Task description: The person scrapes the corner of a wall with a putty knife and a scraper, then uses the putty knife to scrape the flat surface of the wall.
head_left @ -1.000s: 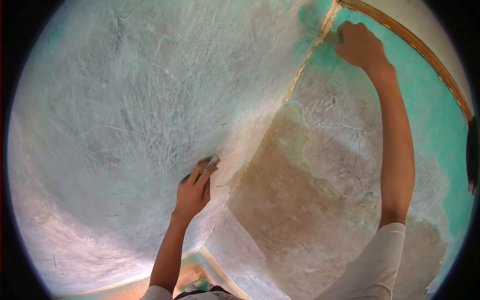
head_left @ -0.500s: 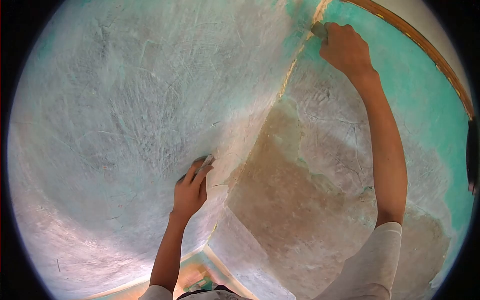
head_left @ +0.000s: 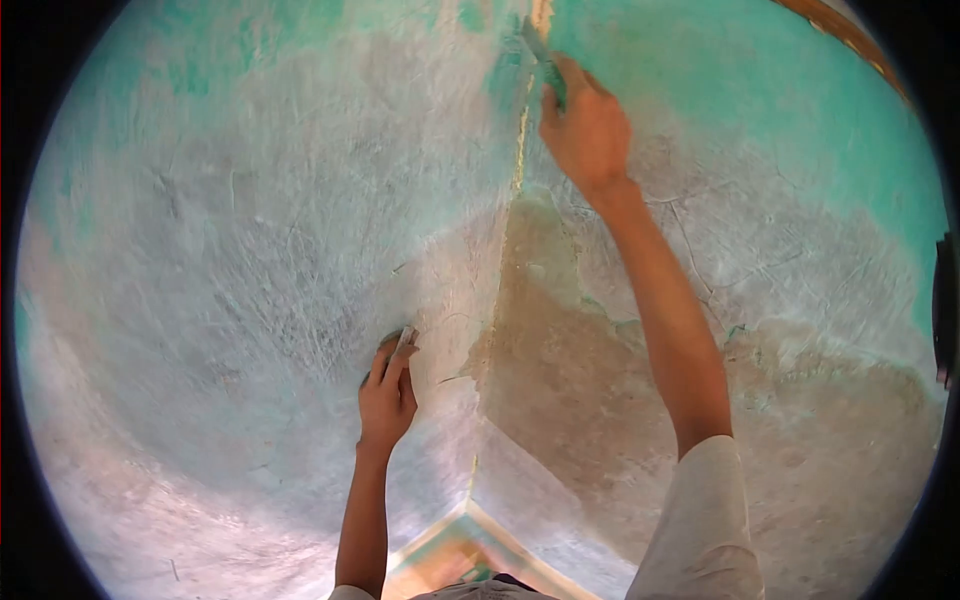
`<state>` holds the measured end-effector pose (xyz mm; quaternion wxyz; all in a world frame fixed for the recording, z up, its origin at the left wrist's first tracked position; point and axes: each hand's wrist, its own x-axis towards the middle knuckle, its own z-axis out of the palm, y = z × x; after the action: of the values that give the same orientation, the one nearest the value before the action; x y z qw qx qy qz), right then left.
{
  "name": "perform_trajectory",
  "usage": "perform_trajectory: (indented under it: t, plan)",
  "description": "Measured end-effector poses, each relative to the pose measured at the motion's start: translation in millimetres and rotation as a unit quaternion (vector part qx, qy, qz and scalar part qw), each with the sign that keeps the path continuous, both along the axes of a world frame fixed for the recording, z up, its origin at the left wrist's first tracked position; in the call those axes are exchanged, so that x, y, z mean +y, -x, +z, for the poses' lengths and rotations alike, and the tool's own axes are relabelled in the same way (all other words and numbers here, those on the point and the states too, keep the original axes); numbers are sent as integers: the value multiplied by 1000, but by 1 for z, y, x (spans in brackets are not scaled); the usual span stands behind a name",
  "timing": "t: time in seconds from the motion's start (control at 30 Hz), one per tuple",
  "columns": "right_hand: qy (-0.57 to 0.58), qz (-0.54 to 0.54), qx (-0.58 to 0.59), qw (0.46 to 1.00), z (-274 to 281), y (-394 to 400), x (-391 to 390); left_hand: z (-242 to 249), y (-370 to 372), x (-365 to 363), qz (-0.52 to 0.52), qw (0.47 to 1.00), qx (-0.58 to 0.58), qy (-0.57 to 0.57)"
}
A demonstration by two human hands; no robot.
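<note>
My right hand (head_left: 590, 130) is closed on the handle of a scraper (head_left: 534, 40), its flat blade up against the wall corner near the top of the head view. A rough yellowish seam (head_left: 521, 140) runs down that corner, just below the blade. Lower down, my left hand (head_left: 386, 400) rests against the left wall (head_left: 270, 230) with bent fingers closed on a small flat grey piece (head_left: 405, 340). Its exact kind is hard to make out.
Green paint (head_left: 720, 70) covers the upper right wall. Below it lies a bare brown plaster patch (head_left: 570, 380). A wooden strip (head_left: 850, 35) curves along the upper right. At the bottom, the walls meet an orange-toned floor (head_left: 440, 565). A dark object (head_left: 943, 310) stands at the right edge.
The view has turned, so the corner now stands more upright. My right hand has tilted the scraper, and its blade now points up and left. My left hand still grips the flat piece.
</note>
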<state>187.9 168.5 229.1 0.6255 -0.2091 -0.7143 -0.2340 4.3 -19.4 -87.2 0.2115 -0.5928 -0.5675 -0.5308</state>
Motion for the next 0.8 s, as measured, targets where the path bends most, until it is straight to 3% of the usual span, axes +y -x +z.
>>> perform_trajectory:
  t: [0.1, 0.2, 0.3, 0.4, 0.5, 0.6, 0.7, 0.8]
  plan:
    - [57, 71, 21, 996, -20, 13, 9, 2, 1, -2, -20, 1000, 1, 9]
    - [134, 37, 6, 990, -29, 20, -4, 7, -4, -6, -42, 997, -47, 41]
    - [91, -11, 8, 996, 5, 13, 8, 12, -5, -5, -57, 997, -50, 33]
    - [149, 45, -8, 988, 37, -1, 17, 9, -7, 1, -41, 999, -34, 9]
    - [100, 32, -22, 994, 10, 6, 20, 11, -14, 3, -33, 997, -61, 21]
    - [106, 11, -5, 994, -10, 8, 14, 35, -15, 6, -9, 1000, -19, -23]
    - [123, 76, -19, 989, 14, -6, 19, 62, -3, 12, -17, 999, 17, -47]
    - [209, 130, -2, 969, 43, -19, 9, 66, 0, 13, 3, 998, 60, -1]
